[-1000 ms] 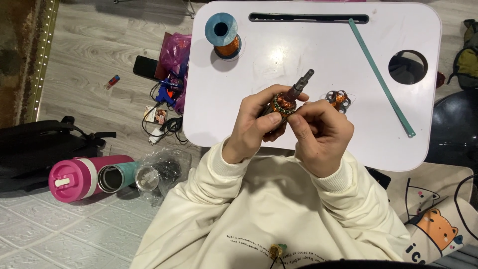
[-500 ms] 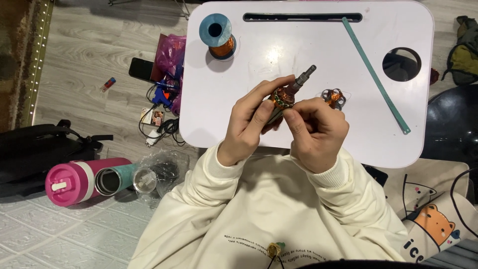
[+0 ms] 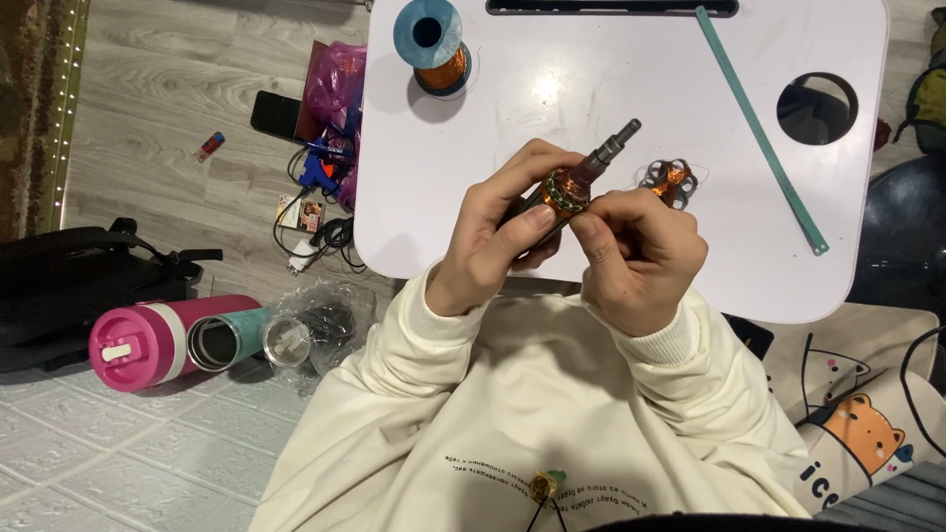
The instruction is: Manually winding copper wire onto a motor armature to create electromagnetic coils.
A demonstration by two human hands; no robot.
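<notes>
Over white table [image 3: 631, 89], hands [image 3: 572, 241] grip motor rotor [image 3: 572, 187].

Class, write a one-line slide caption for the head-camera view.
Both hands, left hand and right hand, grip a copper-wound motor rotor above a white lap table.

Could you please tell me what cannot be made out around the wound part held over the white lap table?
Head view:
- Lower end of the motor rotor: hidden inside the left hand.
- Right hand fingertips' contact: too small to tell.
- Small copper coil piece: partly behind the right hand.
- Slot in the lap table: cut off by the top edge.
</notes>
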